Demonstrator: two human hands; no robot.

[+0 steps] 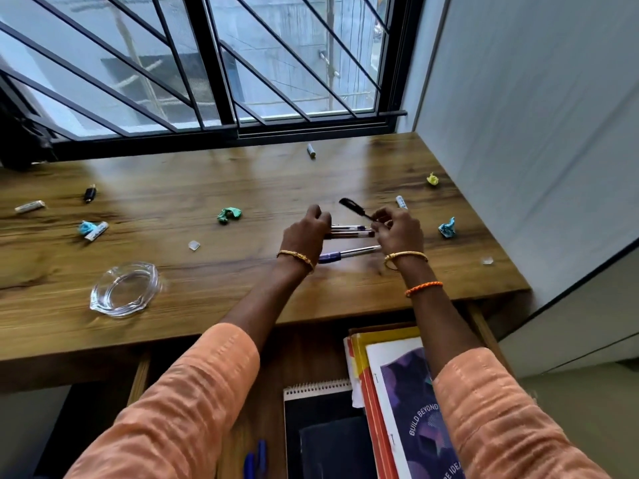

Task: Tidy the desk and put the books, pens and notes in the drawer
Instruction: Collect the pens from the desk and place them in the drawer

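At the middle of the tabletop (173, 188), the left hand (304, 233) closes its fingers round a bundle of pens (349, 231); the right hand (397, 231) pinches a black pen (356, 207). A blue pen (345, 254) lies loose at 6 o'clock from the bundle. Books (394, 392) fill the open drawer (273, 361) below.

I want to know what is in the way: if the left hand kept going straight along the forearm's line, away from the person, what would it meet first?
Probably nothing on the desk: beyond the left hand, the wood looks bare up to the window frame, which it would likely reach first. The grey cap seems just right of that line.
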